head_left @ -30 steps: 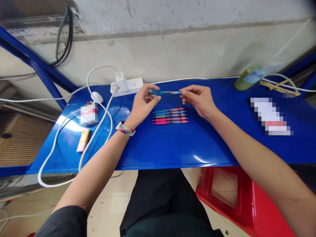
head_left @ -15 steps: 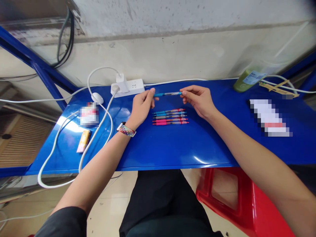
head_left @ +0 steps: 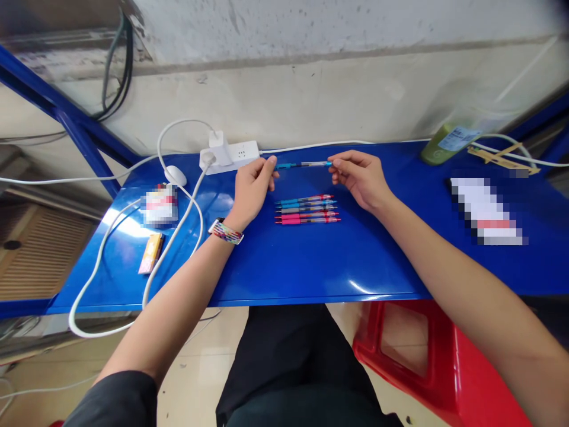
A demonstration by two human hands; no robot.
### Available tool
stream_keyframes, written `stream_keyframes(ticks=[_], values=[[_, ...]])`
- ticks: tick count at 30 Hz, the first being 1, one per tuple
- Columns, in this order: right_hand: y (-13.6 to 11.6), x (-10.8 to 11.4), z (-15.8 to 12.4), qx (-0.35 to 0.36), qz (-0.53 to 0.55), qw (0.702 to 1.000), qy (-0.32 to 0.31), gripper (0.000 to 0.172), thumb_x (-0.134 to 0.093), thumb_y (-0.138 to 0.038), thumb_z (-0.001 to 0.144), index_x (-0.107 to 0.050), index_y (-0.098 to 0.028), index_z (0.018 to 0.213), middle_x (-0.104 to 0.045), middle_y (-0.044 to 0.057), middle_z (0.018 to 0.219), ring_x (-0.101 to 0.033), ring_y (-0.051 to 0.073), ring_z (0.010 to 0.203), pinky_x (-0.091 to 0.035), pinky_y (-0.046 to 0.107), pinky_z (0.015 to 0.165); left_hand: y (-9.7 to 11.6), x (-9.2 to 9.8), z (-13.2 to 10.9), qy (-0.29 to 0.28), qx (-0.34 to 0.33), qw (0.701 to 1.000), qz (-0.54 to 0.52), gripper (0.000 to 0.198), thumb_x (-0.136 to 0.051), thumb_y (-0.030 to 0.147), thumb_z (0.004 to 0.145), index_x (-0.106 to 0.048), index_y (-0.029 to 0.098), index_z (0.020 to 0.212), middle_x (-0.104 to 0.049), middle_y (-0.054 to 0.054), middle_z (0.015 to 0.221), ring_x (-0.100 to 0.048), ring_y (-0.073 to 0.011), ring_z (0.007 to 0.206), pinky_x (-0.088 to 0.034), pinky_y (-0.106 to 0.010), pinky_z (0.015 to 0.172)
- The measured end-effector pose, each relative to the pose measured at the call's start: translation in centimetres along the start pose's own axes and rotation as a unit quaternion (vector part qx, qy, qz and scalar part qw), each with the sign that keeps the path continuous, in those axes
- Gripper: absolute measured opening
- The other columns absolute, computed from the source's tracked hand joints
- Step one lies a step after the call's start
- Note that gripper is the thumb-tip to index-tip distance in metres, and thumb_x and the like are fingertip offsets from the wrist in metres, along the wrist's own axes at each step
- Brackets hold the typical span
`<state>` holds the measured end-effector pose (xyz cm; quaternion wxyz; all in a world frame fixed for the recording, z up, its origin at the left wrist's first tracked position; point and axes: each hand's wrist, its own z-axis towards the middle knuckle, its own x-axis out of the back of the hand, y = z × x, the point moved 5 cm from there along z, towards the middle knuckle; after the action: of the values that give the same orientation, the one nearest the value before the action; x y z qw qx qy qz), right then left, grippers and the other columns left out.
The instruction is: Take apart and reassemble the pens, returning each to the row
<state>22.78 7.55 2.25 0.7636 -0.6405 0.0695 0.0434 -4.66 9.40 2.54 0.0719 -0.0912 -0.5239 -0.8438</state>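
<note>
A blue pen (head_left: 306, 165) is held level between my hands, above the back part of the blue table. My left hand (head_left: 252, 188) pinches its left end, where the blue grip is, between thumb and fingers. At its other end, the fingertips of my right hand (head_left: 361, 179) are closed on the light blue tip. Just in front of it, several pens (head_left: 306, 210) lie side by side in a row on the table. Blue, grey and pink grips point left, and red or blue ends point right.
Behind my left hand is a white power strip (head_left: 242, 155) with white cables. To the left lie a white mouse (head_left: 175, 176) and a yellow box (head_left: 151, 254). A green cup (head_left: 440, 145) stands back right, and a red stool (head_left: 444, 362) is below the table edge.
My hands have drawn slightly apart, left hand to the left and right hand to the right, so more of the blue pen shows between them. The row of pens has not moved.
</note>
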Motion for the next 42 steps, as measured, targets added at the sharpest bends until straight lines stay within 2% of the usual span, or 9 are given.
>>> stream_keyframes(ticks=[5,11,16,20,32,42], values=[[0.0,1.0,0.6,-0.005,-0.002,1.0,0.029,0.026,-0.101,-0.044,0.076,-0.083,-0.027,0.084,-0.073,0.002,0.078,-0.065,0.016,0.068,-0.06,0.03,0.062,-0.7,0.4,0.5,0.011,0.029,0.998,-0.047,0.025,-0.087,0.047,0.101,-0.078,0.024,0.102,-0.079,-0.002,0.085,-0.074,-0.0124,0.069,-0.057,-0.023,0.059],[0.0,1.7,1.2,-0.005,0.011,0.999,0.041,0.024,-0.099,-0.041,0.078,-0.08,-0.026,0.081,-0.07,0.001,0.075,-0.064,0.014,0.065,-0.059,0.028,0.059,-1.0,0.6,0.6,0.012,0.039,0.997,-0.062,0.012,-0.084,0.031,0.098,-0.082,0.025,0.109,-0.084,-0.005,0.096,-0.08,-0.0159,0.081,-0.061,-0.024,0.062],[0.0,1.9,1.2,-0.009,0.02,0.999,0.045,0.019,-0.095,-0.037,0.079,-0.081,-0.024,0.08,-0.066,0.0,0.072,-0.061,0.012,0.062,-0.056,0.026,0.057,-1.0,0.6,0.6,0.014,0.036,0.997,-0.069,0.012,-0.084,0.028,0.097,-0.082,0.026,0.109,-0.084,-0.005,0.1,-0.08,-0.0154,0.082,-0.061,-0.023,0.063],[-0.1,2.1,1.2,-0.01,0.013,0.998,0.066,0.018,-0.093,-0.037,0.079,-0.079,-0.025,0.078,-0.065,0.0,0.07,-0.059,0.013,0.061,-0.054,0.026,0.055,-1.2,0.7,0.7,0.009,0.045,0.995,-0.086,0.009,-0.082,0.032,0.101,-0.082,0.025,0.107,-0.083,-0.005,0.094,-0.079,-0.0147,0.079,-0.06,-0.023,0.063],[-0.1,3.0,1.7,0.011,-0.025,0.997,0.077,0.033,-0.097,-0.052,0.081,-0.075,-0.026,0.08,-0.065,0.0,0.072,-0.059,0.014,0.06,-0.058,0.029,0.057,-1.5,0.6,0.8,0.012,0.05,0.997,-0.061,0.041,-0.08,0.06,0.105,-0.073,0.023,0.089,-0.08,-0.004,0.083,-0.076,-0.0125,0.073,-0.061,-0.022,0.062],[-0.2,2.9,1.6,0.009,-0.03,0.996,0.089,0.03,-0.095,-0.048,0.08,-0.075,-0.026,0.078,-0.066,0.001,0.072,-0.057,0.014,0.06,-0.056,0.029,0.055,-1.5,0.6,0.8,0.016,0.049,0.997,-0.064,0.04,-0.081,0.059,0.104,-0.075,0.022,0.09,-0.08,-0.004,0.083,-0.076,-0.0122,0.072,-0.061,-0.022,0.062]])
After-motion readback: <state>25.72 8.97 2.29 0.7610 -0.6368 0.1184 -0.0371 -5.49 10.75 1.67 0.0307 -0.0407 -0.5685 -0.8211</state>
